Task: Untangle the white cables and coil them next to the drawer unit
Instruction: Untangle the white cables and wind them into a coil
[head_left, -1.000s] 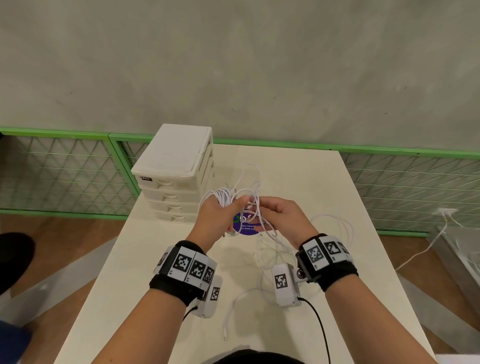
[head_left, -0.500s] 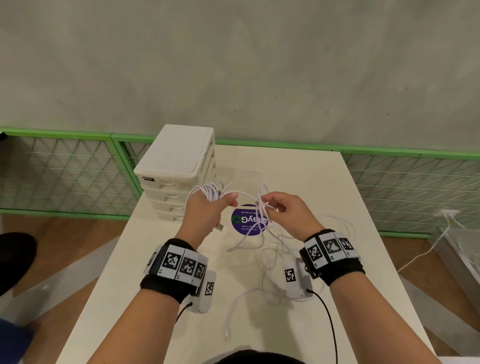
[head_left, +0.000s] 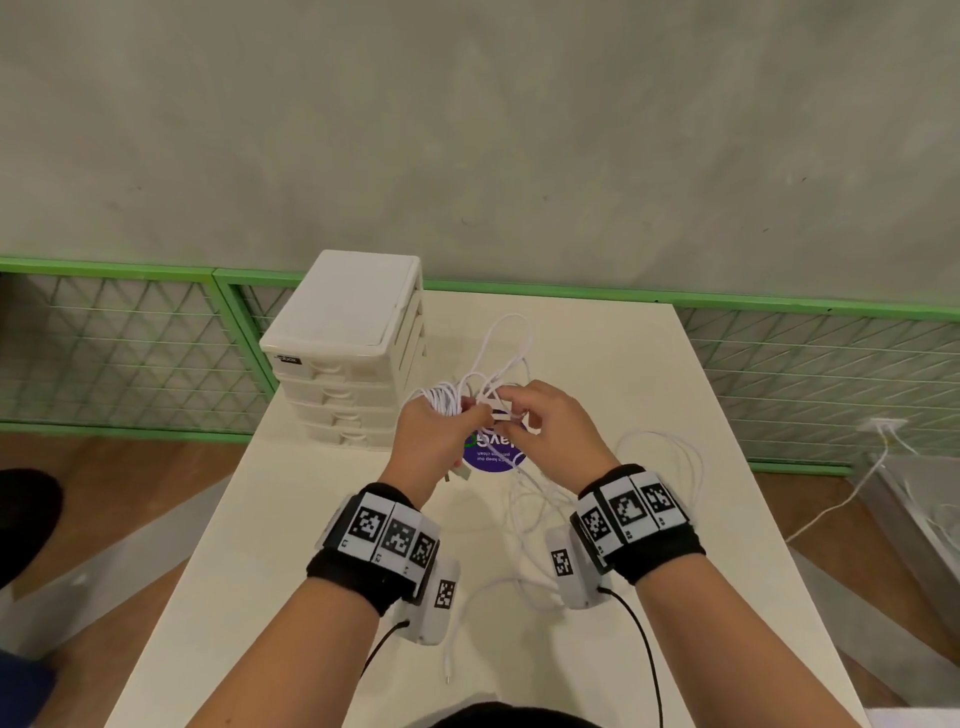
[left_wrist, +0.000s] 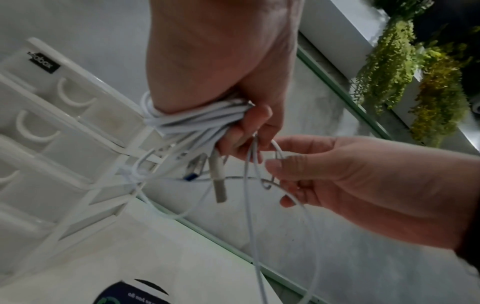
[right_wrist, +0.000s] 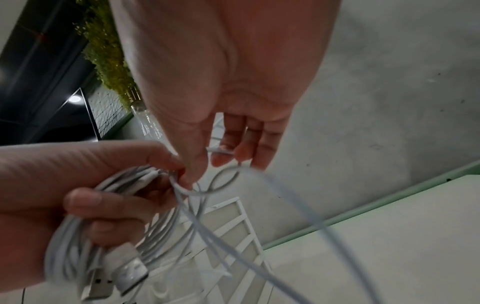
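A bundle of white cables (head_left: 448, 401) is gripped by the left hand (head_left: 434, 439); one strand is pinched by the right hand (head_left: 551, 434), whose fingertips are hidden from the head view.

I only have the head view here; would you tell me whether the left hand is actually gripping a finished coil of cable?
Observer: Yes. In the left wrist view the left hand grips a bundle of several white loops against its palm.
Operator: Thank you. What is the right hand doing?
Observer: The right hand pinches a single loose strand at its fingertips.
Operator: Are any connectors visible?
Observer: Yes, a USB plug hangs below the bundle, in the right wrist view.
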